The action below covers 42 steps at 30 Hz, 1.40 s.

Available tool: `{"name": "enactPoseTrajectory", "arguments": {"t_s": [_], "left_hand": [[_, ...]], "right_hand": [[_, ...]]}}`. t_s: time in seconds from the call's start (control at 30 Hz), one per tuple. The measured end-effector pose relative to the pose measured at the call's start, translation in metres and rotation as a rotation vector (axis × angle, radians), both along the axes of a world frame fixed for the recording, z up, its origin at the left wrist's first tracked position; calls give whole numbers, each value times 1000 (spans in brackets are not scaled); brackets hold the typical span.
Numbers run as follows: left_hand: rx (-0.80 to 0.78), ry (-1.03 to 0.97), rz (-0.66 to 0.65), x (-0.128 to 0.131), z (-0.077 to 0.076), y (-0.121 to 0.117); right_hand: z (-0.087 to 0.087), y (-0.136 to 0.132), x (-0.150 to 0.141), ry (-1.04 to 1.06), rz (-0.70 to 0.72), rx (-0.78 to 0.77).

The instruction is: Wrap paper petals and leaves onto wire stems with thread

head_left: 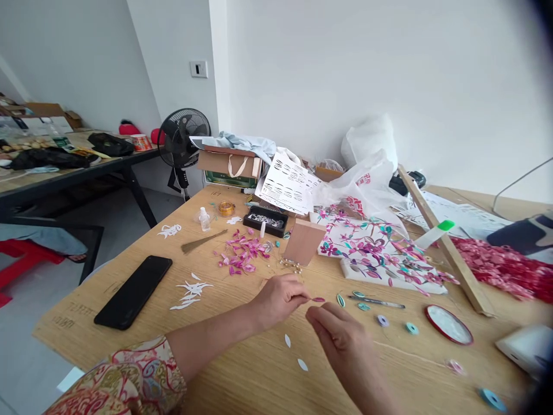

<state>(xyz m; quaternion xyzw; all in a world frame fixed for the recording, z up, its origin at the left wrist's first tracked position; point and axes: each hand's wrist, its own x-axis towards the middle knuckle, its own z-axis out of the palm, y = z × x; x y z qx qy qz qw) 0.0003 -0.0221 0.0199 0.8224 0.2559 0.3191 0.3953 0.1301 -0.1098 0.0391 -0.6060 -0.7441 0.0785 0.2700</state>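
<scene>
My left hand (279, 298) is low over the wooden table (242, 369), its fingers pinched on a small pink petal (318, 300). Just right of it is my right hand (341, 337), fingers curled near the petal; I cannot see anything in them. A pile of pink petals (242, 253) lies beyond my left hand. A white panel with pink and teal flowers (375, 251) rests behind my right hand. Tweezers (375, 301) and small teal leaf pieces (341, 300) lie to the right of the petal.
A black phone (133, 291) lies at the left, with white paper cut-outs (190, 291) beside it. A small wooden block (303, 242), a black tray (265, 221), a red-rimmed lid (448, 324), a wooden strip (440, 239) and red petals (505, 268) are around. A fan (184, 138) stands behind.
</scene>
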Motion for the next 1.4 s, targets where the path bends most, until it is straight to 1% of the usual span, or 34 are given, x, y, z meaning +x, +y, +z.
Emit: {"name": "enactPoseTrajectory", "arguments": {"t_s": [0.07,0.1,0.13,0.17,0.23,0.3,0.37,0.4,0.5,0.6,0.67,0.77,0.8,0.87,0.93,1.0,1.03,1.07,1.17,1.23,1.3,1.4], "left_hand": [[66,38,-135,-1,2,-1],[59,30,-184,-1,4,-2],[27,2,-201,-2,5,-3],[-22,-39,-183,-3,6,-3],[-137,-131,-73,-4,7,-3],[-218,-190,50,-5,7,-1],[-257,-228,118,-4,6,0],[-274,-244,134,-3,5,0],[-366,-287,164,1,4,-2],[-461,-314,168,6,3,-4],[-505,-328,160,8,2,-5],[-551,-342,158,8,1,-4],[-549,-344,161,7,1,-4],[-514,-340,167,7,1,-2],[-460,-321,177,6,1,-1],[-408,-302,187,6,2,-2],[-384,-294,192,6,3,-3],[-360,-291,198,7,4,-5],[-278,-275,210,7,6,-8],[-211,-250,215,6,6,-10],[-162,-224,215,5,5,-11],[-144,-215,188,5,4,-12]], "right_hand": [[14,7,11,12,-1,-2],[17,11,17,48,-16,-13],[17,16,23,102,-35,-32],[13,20,28,168,-54,-57],[-1,24,29,315,-83,-117],[-18,23,23,451,-101,-178],[-31,18,13,567,-117,-219],[-34,15,8,618,-128,-228],[-36,10,0,736,-164,-246],[-35,12,1,796,-194,-262],[-37,14,6,793,-223,-256],[-41,12,18,696,-250,-248],[-40,10,23,636,-269,-241],[-36,3,32,494,-356,-201],[-27,-5,36,371,-465,-121],[-16,-9,33,339,-513,-30],[-12,-9,29,379,-505,-4],[-9,-8,24,448,-489,-13],[-7,4,5,752,-400,-171],[-12,13,-4,926,-330,-217],[-16,20,-10,1031,-299,-165],[-20,24,-9,1075,-328,-115]]}}
